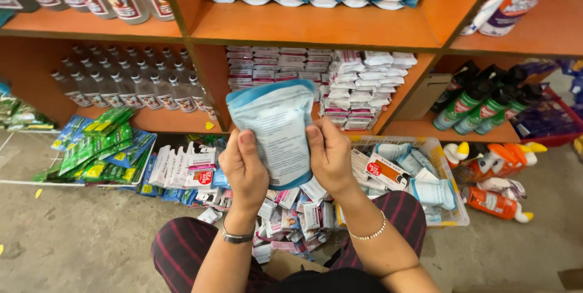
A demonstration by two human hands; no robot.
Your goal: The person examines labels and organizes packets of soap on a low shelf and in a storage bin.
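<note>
Before the orange shelves (316,29), both hands hold one light-blue pouch (276,126) upright. The left hand (243,171) pinches its left edge, and the right hand (331,156) pinches its right edge (thumbs pressed on the printed side). Below lie small packets (297,214) on the floor, beside a plastic basket (446,165).

Concrete floor (73,238) bears white basket (452,208), orange bottles (495,203)

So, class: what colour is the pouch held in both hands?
White pouch with a light blue border, seen in the head view.
</note>
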